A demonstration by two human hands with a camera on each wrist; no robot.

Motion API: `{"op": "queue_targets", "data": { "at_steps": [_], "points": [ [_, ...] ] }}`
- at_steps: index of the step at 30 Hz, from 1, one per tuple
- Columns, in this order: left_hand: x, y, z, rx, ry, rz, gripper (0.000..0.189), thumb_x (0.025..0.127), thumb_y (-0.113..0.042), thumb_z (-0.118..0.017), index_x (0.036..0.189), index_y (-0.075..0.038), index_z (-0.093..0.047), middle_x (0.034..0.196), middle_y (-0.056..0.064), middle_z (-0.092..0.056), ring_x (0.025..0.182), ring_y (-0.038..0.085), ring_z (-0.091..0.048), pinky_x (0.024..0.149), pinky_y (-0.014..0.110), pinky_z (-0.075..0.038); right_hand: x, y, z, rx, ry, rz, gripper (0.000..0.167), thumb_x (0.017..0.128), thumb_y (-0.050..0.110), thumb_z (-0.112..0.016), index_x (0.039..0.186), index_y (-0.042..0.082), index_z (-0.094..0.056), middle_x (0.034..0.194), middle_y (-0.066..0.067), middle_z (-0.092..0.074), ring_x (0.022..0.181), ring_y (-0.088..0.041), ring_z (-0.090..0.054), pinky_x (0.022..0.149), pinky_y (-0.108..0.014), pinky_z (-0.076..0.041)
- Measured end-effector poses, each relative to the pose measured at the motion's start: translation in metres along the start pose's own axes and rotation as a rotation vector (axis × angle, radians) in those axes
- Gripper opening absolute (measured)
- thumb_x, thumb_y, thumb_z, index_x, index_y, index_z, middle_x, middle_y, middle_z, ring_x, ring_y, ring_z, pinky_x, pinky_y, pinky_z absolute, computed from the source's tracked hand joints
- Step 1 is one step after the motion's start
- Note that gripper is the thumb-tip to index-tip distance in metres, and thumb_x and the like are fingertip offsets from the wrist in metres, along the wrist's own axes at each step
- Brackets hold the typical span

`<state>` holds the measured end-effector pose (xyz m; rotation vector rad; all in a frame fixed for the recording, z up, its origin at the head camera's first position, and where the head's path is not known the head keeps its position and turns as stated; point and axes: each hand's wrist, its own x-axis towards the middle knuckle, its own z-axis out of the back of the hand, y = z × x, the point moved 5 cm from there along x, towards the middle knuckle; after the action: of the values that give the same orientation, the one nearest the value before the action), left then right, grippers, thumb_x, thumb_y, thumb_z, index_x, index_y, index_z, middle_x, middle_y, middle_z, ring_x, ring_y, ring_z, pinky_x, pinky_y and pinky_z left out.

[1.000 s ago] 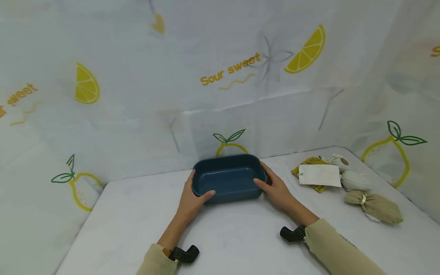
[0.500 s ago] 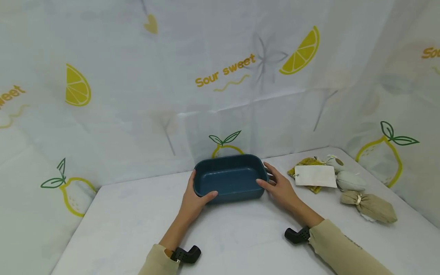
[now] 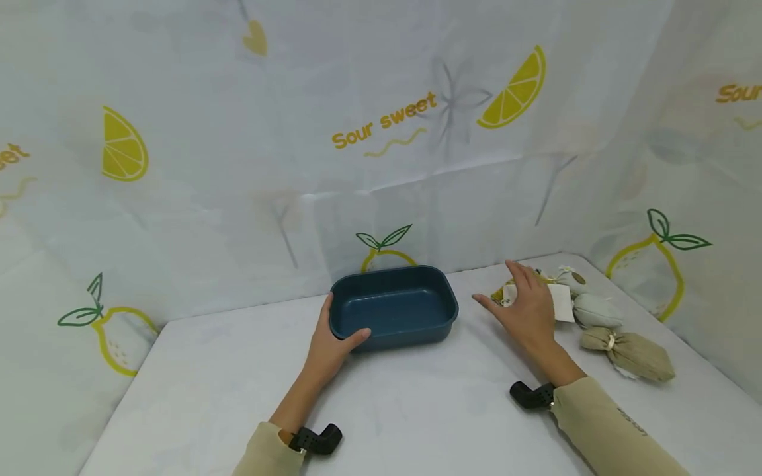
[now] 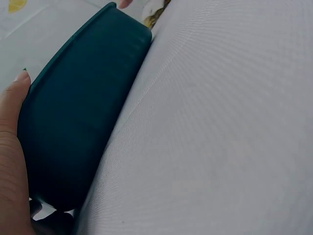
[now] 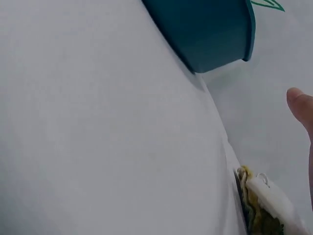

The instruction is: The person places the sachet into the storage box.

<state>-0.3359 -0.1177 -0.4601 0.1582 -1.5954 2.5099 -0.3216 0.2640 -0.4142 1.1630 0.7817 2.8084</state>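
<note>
A deep, dark blue rectangular dish (image 3: 393, 311) with rounded corners stands on the table near its back edge; nothing lies inside. My left hand (image 3: 326, 347) holds its left end, thumb over the front rim and fingers around the side. In the left wrist view the thumb (image 4: 11, 112) lies along the dish's wall (image 4: 83, 103). My right hand (image 3: 526, 311) is apart from the dish, fingers spread, above a patterned yellow pouch (image 3: 497, 295) with a white tag (image 3: 562, 303), partly hiding both. The right wrist view has the pouch (image 5: 252, 205) below the thumb (image 5: 299, 105).
To the right of the pouch lie a pale grey sachet (image 3: 597, 311), a small light sachet with a flower (image 3: 571, 281) and a tied tan cloth sachet (image 3: 639, 354). A lemon-printed curtain (image 3: 256, 145) hangs behind the white-covered table (image 3: 417, 410).
My right hand has let go of the dish's right end and moved right, over the yellow pouch. The left hand stays on the dish. The view has shifted slightly to the right.
</note>
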Motion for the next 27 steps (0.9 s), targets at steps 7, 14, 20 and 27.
{"op": "queue_targets", "data": {
  "at_steps": [7,14,20,27],
  "points": [
    [0.000,0.000,0.000,0.003,0.002,0.009,0.110,0.081,-0.049,-0.081,0.164,-0.028,-0.012,0.171,0.007,-0.017,0.158,0.035,-0.018,0.121,0.065,-0.024,-0.002,-0.034,0.010,-0.125,0.022,-0.207,0.113,0.066,0.056,-0.087,0.157,0.012,-0.036,0.157,-0.026,-0.039,0.151,-0.048,-0.025,0.120,-0.072,-0.010],
    [0.000,-0.002,-0.001,0.003,0.007,0.008,0.109,0.082,-0.049,-0.080,0.164,-0.027,-0.011,0.171,0.007,-0.017,0.158,0.035,-0.018,0.121,0.065,-0.023,-0.005,-0.045,0.003,-0.157,0.127,-0.219,0.116,0.070,0.052,-0.087,0.160,0.009,-0.028,0.161,-0.029,-0.030,0.151,-0.052,-0.019,0.120,-0.071,-0.012],
    [0.000,-0.002,0.000,0.003,0.006,0.015,0.108,0.082,-0.049,-0.080,0.164,-0.027,-0.012,0.171,0.006,-0.017,0.158,0.034,-0.018,0.122,0.065,-0.023,-0.007,-0.046,0.001,-0.123,0.168,-0.172,0.102,0.078,0.037,-0.084,0.157,0.003,-0.030,0.158,-0.033,-0.031,0.149,-0.055,-0.021,0.119,-0.069,-0.018],
    [0.002,-0.001,-0.001,0.003,0.012,0.006,0.108,0.083,-0.049,-0.080,0.164,-0.025,-0.012,0.171,0.008,-0.016,0.157,0.036,-0.018,0.121,0.066,-0.023,-0.008,-0.044,0.003,-0.075,0.108,-0.176,0.075,0.087,0.026,-0.079,0.150,0.007,-0.045,0.155,-0.024,-0.042,0.143,-0.048,-0.038,0.100,-0.070,-0.041]
  ]
}}
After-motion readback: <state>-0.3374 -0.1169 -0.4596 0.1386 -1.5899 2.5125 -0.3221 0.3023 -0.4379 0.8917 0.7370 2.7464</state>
